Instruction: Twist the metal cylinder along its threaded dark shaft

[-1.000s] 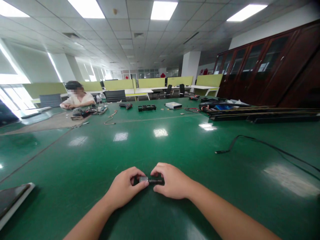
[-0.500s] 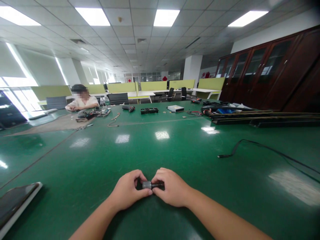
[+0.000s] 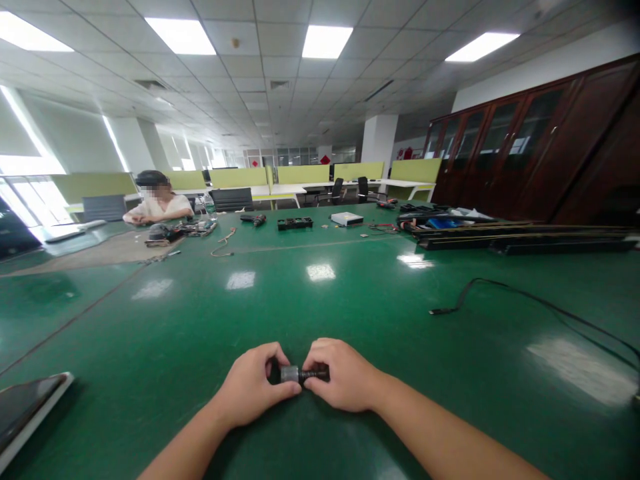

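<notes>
Near the front of the green table [image 3: 280,293], my left hand [image 3: 253,385] grips a short grey metal cylinder [image 3: 289,374] between thumb and fingers. My right hand [image 3: 343,375] pinches a dark threaded bolt [image 3: 307,375] that lies in line with the cylinder. The two parts meet end to end in the small gap between my hands. The bolt's far end is partly hidden by my right fingers.
A black cable [image 3: 525,293] lies on the right. Dark metal rails [image 3: 460,237] sit at the back right. A drill [image 3: 253,219], a black bracket [image 3: 295,224] and a white box [image 3: 347,219] stand farther back. A person [image 3: 160,200] sits at the far left.
The view has shifted slightly. A little more of the threaded bolt shows between my hands, and my left hand has moved slightly left with the cylinder.
</notes>
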Demonstrator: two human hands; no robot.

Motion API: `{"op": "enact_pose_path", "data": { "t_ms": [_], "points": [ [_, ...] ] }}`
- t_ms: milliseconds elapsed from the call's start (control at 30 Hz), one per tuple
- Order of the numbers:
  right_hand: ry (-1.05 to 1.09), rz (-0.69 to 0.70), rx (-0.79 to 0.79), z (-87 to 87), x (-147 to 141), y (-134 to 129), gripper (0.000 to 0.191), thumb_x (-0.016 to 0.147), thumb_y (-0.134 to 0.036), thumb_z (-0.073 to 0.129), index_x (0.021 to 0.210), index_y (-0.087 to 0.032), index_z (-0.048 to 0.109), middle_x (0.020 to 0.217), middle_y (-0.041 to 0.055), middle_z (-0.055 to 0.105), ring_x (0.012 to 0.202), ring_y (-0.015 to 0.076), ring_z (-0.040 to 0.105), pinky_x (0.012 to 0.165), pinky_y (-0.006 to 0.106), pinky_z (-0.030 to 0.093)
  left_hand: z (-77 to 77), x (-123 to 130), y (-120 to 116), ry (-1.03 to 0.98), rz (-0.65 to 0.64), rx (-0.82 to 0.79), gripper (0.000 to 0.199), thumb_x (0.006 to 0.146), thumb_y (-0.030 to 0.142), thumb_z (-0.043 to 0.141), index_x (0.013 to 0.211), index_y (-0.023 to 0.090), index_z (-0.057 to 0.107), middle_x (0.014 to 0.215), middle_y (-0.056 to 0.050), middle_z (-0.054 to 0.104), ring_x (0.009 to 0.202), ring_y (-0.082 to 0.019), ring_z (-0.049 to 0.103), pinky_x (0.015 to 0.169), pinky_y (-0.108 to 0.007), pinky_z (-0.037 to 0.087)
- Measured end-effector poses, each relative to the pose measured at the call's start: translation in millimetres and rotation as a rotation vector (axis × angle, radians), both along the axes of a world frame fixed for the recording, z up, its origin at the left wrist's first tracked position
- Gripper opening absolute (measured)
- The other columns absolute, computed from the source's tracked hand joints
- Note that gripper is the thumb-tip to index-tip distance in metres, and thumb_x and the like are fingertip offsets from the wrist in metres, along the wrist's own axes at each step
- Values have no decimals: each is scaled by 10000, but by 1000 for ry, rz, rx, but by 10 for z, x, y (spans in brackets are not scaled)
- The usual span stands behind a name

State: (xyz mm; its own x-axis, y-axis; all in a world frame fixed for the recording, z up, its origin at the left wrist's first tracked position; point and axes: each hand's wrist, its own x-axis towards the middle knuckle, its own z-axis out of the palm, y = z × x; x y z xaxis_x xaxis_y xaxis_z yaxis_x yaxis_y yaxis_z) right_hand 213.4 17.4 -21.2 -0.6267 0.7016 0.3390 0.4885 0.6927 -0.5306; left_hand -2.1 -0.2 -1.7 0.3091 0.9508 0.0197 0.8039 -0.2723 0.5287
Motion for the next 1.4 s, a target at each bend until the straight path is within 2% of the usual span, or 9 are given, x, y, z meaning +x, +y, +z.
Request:
{"op": "enact_pose_path", "data": {
  "t_ms": [500, 767, 1100, 1300, 1400],
  "points": [
    [-28, 3, 31, -6, 61, -4, 96, 732, -200, 664, 827, -186, 668, 742, 10, 597, 722, 163, 547, 671, 274, 400, -5, -5, 16, -7, 2, 0, 320, 691, 479, 738, 824, 207, 633, 713, 40, 559, 674, -158, 520, 596, -233, 327],
    [-9, -6, -7, -28, 154, 51, 85, 724, -193, 684, 808, -179, 673, 728, 0, 594, 688, 145, 550, 651, 256, 409, 0, 0, 15, 4, 3, 0, 306, 700, 468, 737, 824, 207, 636, 712, 41, 556, 674, -160, 523, 588, -233, 318],
    [-42, -12, 7, 9, 179, 58, 70, 726, -198, 683, 794, -181, 678, 713, 2, 601, 679, 150, 554, 650, 264, 409, -7, -1, 21, 3, 7, 1, 304, 695, 465, 745, 823, 211, 640, 706, 44, 551, 667, -157, 522, 579, -232, 306],
    [-71, 4, 22, 19, 302, 132, 57, 683, -169, 691, 737, -176, 677, 679, -5, 605, 646, 144, 553, 627, 257, 407, 14, 12, 15, 6, 10, -8, 316, 703, 482, 733, 832, 208, 642, 701, 42, 547, 665, -160, 523, 583, -233, 310],
    [-77, -38, 31, 30, 377, 178, 46, 679, -155, 680, 721, -174, 683, 663, -3, 612, 620, 140, 552, 610, 257, 407, 24, 17, 12, 7, 14, -15, 317, 706, 483, 729, 828, 205, 637, 705, 40, 551, 670, -163, 526, 587, -236, 316]
  ]
}}
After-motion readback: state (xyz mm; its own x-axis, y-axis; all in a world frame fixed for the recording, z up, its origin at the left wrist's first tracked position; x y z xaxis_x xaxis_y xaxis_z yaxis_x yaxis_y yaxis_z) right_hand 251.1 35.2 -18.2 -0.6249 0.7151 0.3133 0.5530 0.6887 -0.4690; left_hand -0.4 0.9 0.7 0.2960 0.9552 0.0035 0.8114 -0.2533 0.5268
